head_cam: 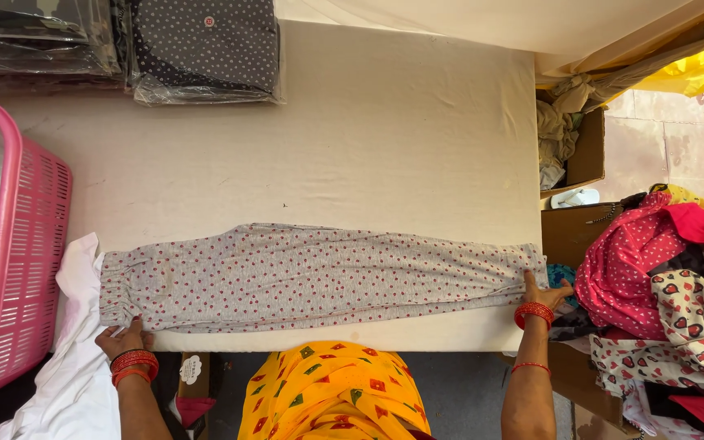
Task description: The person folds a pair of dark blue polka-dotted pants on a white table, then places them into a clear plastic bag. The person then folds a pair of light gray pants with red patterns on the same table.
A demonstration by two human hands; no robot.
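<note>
At the lower edge of the frame, the left hand pinches the gathered waistband end of a pair of grey, red-dotted pyjama trousers, fingers closed on the cloth at the table's near edge. At lower right, the right hand lies on the cuff end, thumb on top of the fabric; how far its fingers close beneath cannot be told. Both wrists carry red bangles. The trousers lie flat, stretched lengthwise across the lower middle of the frame on a cloth-covered table. Just left of the waistband, a white cloth hangs over the table edge beside a pink plastic basket. In the upper left, bagged folded garments are stacked. At right, an open cardboard box holds pale fabric scraps, with a heap of printed garments below it.
</note>
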